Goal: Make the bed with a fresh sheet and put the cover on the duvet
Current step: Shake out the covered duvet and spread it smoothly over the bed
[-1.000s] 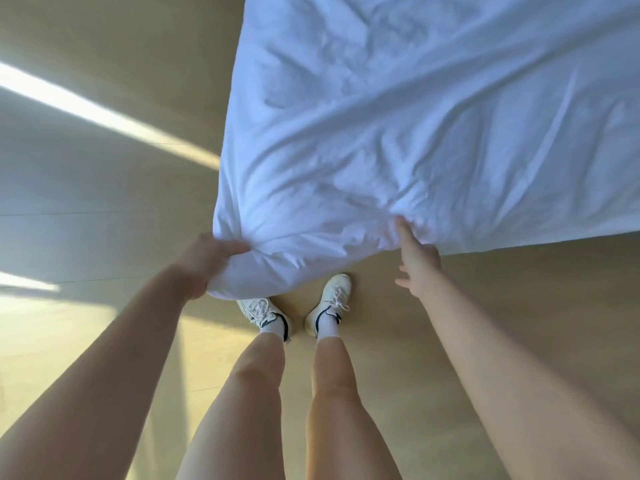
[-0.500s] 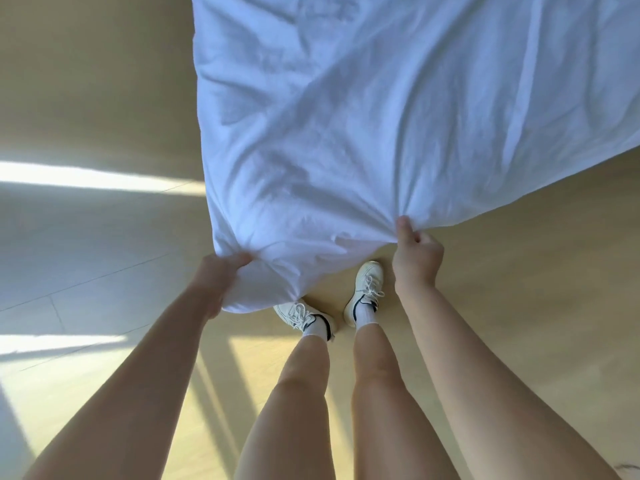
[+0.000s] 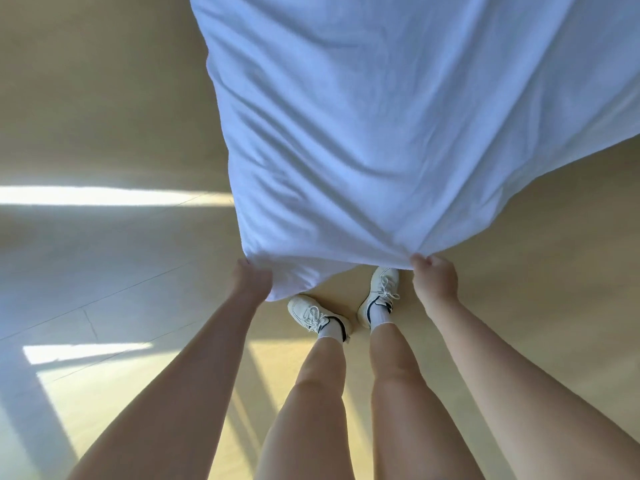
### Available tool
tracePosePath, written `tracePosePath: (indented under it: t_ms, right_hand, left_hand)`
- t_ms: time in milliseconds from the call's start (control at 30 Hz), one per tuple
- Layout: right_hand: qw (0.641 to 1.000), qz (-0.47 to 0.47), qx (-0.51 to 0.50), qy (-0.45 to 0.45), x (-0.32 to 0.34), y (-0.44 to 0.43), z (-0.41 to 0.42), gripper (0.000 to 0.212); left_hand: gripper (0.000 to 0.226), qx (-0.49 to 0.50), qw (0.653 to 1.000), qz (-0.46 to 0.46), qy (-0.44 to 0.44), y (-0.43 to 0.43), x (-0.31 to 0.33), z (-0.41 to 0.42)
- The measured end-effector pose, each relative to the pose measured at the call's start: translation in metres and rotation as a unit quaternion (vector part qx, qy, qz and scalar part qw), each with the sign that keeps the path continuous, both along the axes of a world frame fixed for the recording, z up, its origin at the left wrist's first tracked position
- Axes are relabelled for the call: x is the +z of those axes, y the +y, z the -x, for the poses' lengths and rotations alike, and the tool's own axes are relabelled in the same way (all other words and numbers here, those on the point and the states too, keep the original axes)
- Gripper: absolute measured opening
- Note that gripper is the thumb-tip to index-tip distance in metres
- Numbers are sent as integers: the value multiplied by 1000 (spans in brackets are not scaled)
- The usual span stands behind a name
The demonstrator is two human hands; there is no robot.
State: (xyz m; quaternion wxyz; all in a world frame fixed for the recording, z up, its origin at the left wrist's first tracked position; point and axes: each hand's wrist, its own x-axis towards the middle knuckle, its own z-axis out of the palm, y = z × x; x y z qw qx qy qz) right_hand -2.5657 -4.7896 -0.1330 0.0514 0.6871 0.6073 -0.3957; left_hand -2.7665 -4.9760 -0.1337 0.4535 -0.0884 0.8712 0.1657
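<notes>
The white duvet cover [image 3: 381, 150] is held spread above the shoes [image 3: 311, 315], its near edge clamped at the corner by the left hand [image 3: 251, 282] and further along by the right hand [image 3: 433, 280], presumably for shaking it straight.

Wrinkled white duvet [image 3: 398, 140], near edge lifted

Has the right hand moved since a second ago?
Yes. The right hand has drawn toward the right shoe on the floor; its fingers, straight before, now grip the edge of the cloth.
</notes>
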Motion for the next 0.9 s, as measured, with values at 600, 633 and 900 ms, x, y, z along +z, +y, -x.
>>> tracePosePath:
  t_ms: [600, 633, 900]
  right_hand:
    - [895, 160, -383, 161, -7, 255, -14, 62]
    - [886, 184, -383, 188, -10, 267, -19, 56]
    - [980, 114, -79, 145, -40, 325, -70, 24]
  left_hand:
    - [74, -187, 980, -52, -31, 298, 41, -111]
    - [72, -205, 977, -50, -21, 312, 43, -122]
    - [65, -415, 902, -77, 88, 446, 37, -182]
